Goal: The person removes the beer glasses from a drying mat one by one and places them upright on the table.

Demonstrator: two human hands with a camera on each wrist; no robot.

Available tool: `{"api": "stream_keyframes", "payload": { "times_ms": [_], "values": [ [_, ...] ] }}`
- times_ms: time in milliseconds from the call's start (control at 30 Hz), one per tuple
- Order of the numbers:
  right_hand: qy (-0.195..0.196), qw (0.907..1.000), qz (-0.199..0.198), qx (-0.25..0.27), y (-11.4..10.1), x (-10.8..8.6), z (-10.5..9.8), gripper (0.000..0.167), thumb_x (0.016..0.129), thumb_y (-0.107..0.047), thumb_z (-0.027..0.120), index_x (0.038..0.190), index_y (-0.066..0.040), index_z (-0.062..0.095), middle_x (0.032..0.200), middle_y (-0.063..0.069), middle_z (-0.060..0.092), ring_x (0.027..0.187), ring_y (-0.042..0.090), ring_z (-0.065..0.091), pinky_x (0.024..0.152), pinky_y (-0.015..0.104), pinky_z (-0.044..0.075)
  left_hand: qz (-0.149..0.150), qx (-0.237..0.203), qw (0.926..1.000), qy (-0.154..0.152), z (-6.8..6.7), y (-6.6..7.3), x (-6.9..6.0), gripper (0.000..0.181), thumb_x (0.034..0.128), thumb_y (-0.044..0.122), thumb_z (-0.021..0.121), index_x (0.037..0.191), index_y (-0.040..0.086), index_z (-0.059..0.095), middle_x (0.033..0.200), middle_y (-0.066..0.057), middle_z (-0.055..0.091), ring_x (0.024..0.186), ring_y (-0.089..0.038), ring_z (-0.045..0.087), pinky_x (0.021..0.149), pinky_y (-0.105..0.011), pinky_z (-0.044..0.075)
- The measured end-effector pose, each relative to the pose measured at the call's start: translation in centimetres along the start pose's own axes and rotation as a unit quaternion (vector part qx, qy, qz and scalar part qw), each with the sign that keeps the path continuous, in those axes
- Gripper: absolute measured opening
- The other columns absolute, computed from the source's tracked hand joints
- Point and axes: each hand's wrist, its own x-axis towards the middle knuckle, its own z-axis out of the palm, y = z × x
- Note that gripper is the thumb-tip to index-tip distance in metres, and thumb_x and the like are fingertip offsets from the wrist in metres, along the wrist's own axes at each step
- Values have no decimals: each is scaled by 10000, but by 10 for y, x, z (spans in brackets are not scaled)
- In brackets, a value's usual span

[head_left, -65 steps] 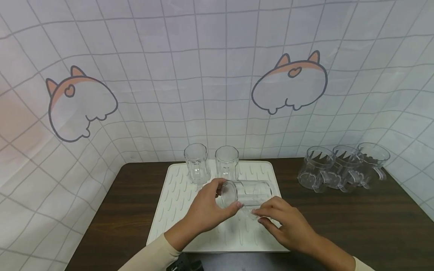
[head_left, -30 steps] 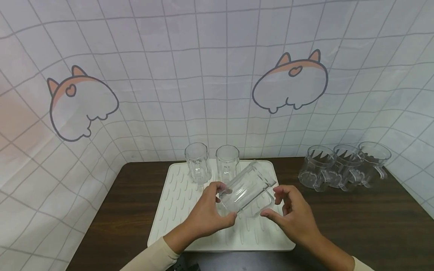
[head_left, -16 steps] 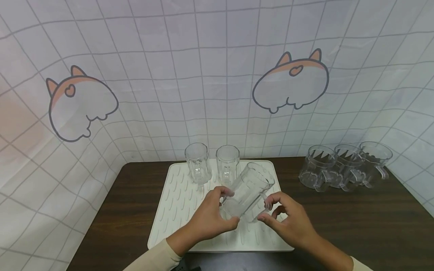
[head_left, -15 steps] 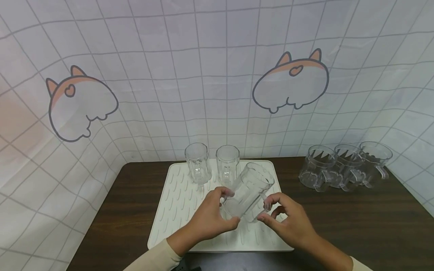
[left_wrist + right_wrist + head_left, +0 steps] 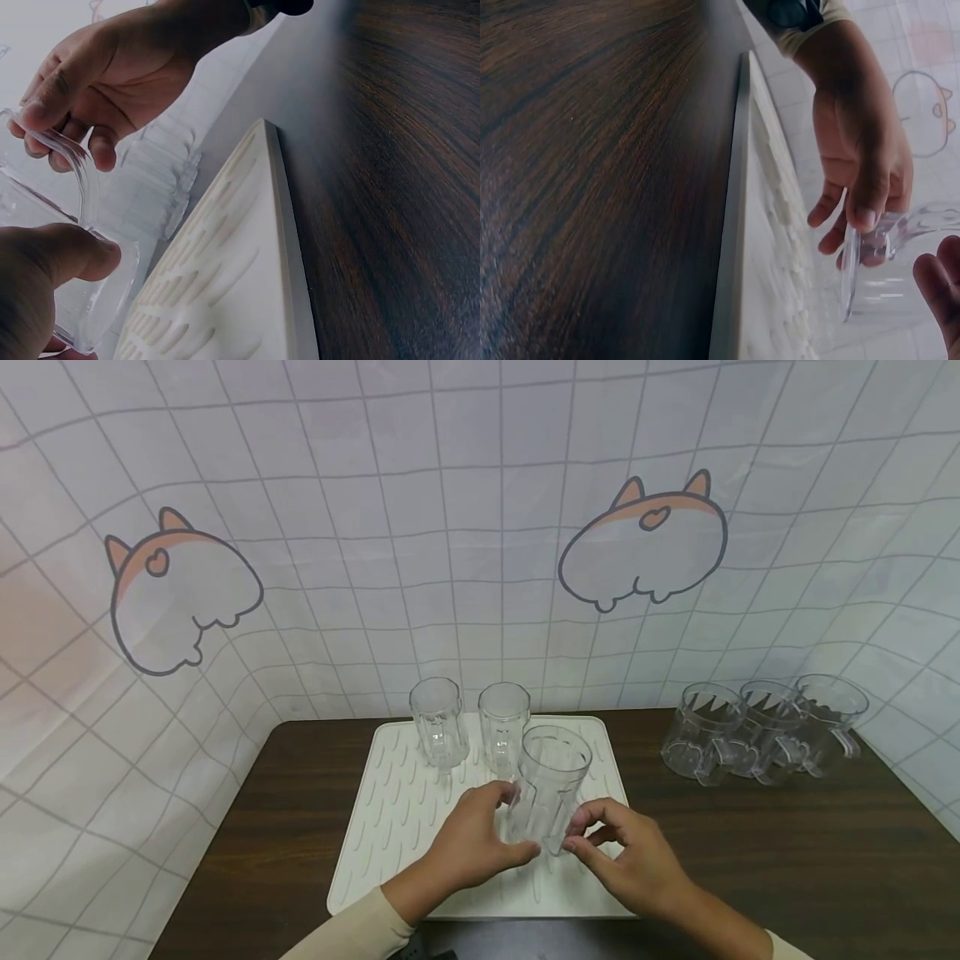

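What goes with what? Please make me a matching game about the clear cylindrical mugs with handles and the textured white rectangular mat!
Things
1. Group of three clear cylindrical mugs
2. Pair of clear cylindrical mugs
3. Single clear cylindrical mug
4. Textured white rectangular mat

Places and states
A. Held by the left hand and right hand
B. Standing towards the mat's back edge
C. Lying flat, with mugs standing on it
D. On the dark brown wooden table, right of the mat

Right pairs: 1-D, 2-B, 3-A, 4-C
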Motion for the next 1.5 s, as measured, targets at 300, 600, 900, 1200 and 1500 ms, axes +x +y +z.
{"api": "stream_keyframes", "payload": {
  "times_ms": [300,600,900,1200,1500],
  "values": [
    [-384,9987,-247,229,2,-1,3,238,882,40,770,1054,-39,626,930,93,662,842,141,668,695,236,572,22,218,9998,6,5,1,4,711,752,395,885,1312,54,613,1173,-43,675,1118,-241,604,908,-416,511],
    [-437,9985,-321,-33,1,-2,1,431,752,209,773,1066,-34,603,955,69,660,845,150,675,719,215,564,44,235,9996,-115,5,0,3,724,805,357,861,1397,50,578,1261,-70,664,1213,-267,584,984,-450,488],
    [-288,9980,-216,-512,4,-6,-13,219,906,-34,767,1059,-66,613,936,67,670,836,136,678,739,189,553,122,314,9991,-268,-7,-12,-6,707,870,363,815,1461,94,534,1362,-61,619,1326,-282,510,1065,-473,431],
    [-160,9948,38,-1008,1,-11,-30,461,716,199,803,1026,-92,624,958,4,681,822,105,682,705,166,543,263,700,9969,-244,-22,-37,-20,732,833,379,859,1433,92,553,1411,-94,567,1382,-328,429,1107,-513,376],
    [-61,9916,327,-1247,3,-21,-50,478,693,220,809,1021,-76,628,935,-4,678,819,67,666,702,156,540,192,1006,9947,-82,-45,-60,-38,889,733,408,925,1456,86,521,1453,-129,483,1426,-353,341,1143,-573,273]
  ]
}}
